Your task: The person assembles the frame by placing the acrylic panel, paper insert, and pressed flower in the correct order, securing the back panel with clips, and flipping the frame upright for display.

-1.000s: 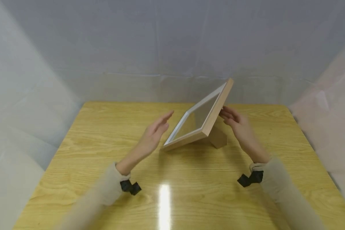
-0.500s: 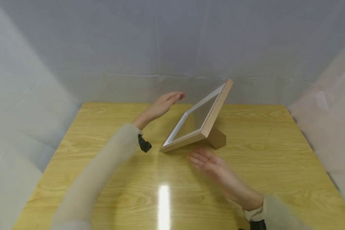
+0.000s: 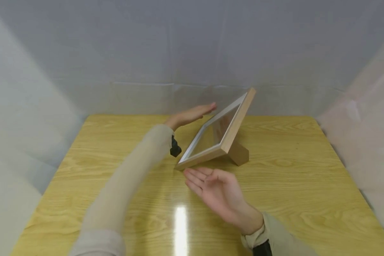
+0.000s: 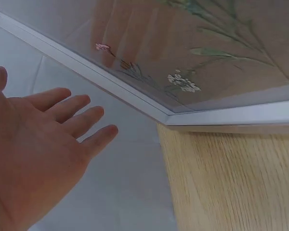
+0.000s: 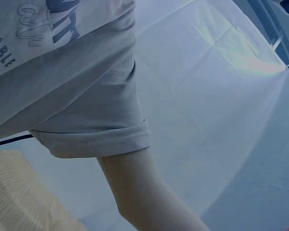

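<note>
A light wooden picture frame point(image 3: 235, 122) with a white inner border leans back on its brown stand point(image 3: 240, 154), turned at an angle. Behind its glass, in the left wrist view, pressed flowers point(image 4: 183, 82) show along with a reflection of fingers. My left hand point(image 3: 192, 115), fingers extended, is held by the frame's upper left edge; the left wrist view has its palm point(image 4: 33, 139) apart from the frame. Palm up, my right hand point(image 3: 220, 193) lies before the frame's lower front corner, fingers loosely straight. Whether its fingertips touch the frame, I cannot tell.
The frame stands on a yellow wood-grain table point(image 3: 291, 185). Pale sheeting point(image 3: 140, 49) hangs behind the table and at both sides. A shirt sleeve point(image 5: 96, 130) and a covered arm point(image 5: 139, 187) fill much of the right wrist view.
My right hand has left the frame's right back side and come round to its front, turning palm up. My left hand has moved farther back and right. The frame stays put.
</note>
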The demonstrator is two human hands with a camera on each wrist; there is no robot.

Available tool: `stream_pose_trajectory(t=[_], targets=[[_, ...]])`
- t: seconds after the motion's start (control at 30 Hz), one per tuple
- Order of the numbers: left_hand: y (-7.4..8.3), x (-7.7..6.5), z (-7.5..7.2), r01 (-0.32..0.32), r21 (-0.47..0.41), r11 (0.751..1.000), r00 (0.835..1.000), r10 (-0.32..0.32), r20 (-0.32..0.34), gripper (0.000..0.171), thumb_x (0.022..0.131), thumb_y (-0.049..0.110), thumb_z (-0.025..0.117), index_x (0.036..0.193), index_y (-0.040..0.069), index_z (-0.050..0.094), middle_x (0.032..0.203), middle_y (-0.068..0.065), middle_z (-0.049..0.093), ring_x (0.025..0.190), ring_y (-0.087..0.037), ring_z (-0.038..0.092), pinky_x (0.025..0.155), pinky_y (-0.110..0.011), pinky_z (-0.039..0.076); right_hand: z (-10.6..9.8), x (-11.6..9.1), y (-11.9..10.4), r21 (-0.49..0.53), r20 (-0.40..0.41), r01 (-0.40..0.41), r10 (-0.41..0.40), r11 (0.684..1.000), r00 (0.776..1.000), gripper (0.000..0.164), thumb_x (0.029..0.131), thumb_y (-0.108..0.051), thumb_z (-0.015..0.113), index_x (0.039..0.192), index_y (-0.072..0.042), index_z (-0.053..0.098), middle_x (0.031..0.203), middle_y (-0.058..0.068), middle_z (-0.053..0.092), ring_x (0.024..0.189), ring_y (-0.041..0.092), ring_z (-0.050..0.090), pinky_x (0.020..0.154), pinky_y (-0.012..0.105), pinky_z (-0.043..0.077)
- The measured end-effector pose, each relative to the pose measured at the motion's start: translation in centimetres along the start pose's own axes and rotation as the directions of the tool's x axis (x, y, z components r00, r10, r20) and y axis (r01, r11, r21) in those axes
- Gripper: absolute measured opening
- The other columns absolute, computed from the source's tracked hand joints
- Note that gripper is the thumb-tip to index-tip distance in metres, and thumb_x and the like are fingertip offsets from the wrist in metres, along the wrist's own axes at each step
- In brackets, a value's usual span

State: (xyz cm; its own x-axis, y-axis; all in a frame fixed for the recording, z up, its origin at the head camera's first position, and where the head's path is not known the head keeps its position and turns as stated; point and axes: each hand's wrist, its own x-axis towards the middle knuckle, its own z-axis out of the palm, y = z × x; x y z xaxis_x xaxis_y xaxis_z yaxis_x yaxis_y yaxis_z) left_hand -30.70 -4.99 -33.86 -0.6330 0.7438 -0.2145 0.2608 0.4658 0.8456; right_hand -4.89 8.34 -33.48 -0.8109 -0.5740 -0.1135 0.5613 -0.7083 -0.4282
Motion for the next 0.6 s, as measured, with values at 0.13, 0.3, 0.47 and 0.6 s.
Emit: stream_pose_trajectory(t=[0.13, 0.3, 0.47, 0.6], targets=[[0.1, 0.9, 0.0, -0.006, -0.024, 1.000, 1.000, 0.006, 0.014, 0.068, 0.107, 0.049, 0.014, 0.157, 0.003, 0.021, 0.164, -0.009, 0.021, 0.150, -0.021, 0.018, 0.121, -0.042, 0.018, 0.4, 0.5, -0.2, 0.012, -0.028, 0.032, -0.031, 0.999, 0.999, 0.072, 0.093, -0.002, 0.022, 0.148, 0.009, -0.023, 0.158, 0.032, -0.017, 0.149, 0.042, -0.006, 0.123, 0.043, 0.006], [0.2, 1.6, 0.5, 0.004, -0.062, 0.998, 1.000, -0.002, 0.027, 0.070, 0.106, 0.052, 0.013, 0.158, 0.006, 0.021, 0.164, -0.006, 0.019, 0.151, -0.019, 0.016, 0.122, -0.041, 0.016, 0.6, 0.5, -0.4, 0.025, -0.029, 0.033, -0.033, 0.999, 0.999, 0.071, 0.093, -0.001, 0.020, 0.148, 0.009, -0.024, 0.157, 0.032, -0.020, 0.149, 0.041, -0.010, 0.122, 0.043, 0.001], [0.2, 1.7, 0.9, 0.013, -0.083, 0.996, 1.000, -0.011, 0.020, 0.074, 0.105, 0.056, 0.014, 0.158, 0.005, 0.022, 0.164, -0.009, 0.021, 0.150, -0.022, 0.018, 0.122, -0.043, 0.015, 1.0, 0.5, -0.5, 0.069, -0.048, 0.040, -0.036, 0.997, 0.998, 0.069, 0.094, -0.003, 0.019, 0.149, 0.009, -0.022, 0.158, 0.031, -0.019, 0.149, 0.040, -0.009, 0.122, 0.043, 0.002], [-0.1, 1.3, 0.7, 0.005, -0.082, 0.997, 1.000, -0.006, -0.013, 0.072, 0.105, 0.054, 0.014, 0.157, 0.004, 0.024, 0.162, -0.012, 0.024, 0.149, -0.026, 0.021, 0.121, -0.045, 0.016, 1.1, 0.5, -0.6, 0.112, -0.072, 0.074, -0.066, 0.991, 0.995, 0.070, 0.094, -0.004, 0.020, 0.148, 0.009, -0.022, 0.158, 0.032, -0.020, 0.149, 0.041, -0.010, 0.122, 0.043, 0.001]])
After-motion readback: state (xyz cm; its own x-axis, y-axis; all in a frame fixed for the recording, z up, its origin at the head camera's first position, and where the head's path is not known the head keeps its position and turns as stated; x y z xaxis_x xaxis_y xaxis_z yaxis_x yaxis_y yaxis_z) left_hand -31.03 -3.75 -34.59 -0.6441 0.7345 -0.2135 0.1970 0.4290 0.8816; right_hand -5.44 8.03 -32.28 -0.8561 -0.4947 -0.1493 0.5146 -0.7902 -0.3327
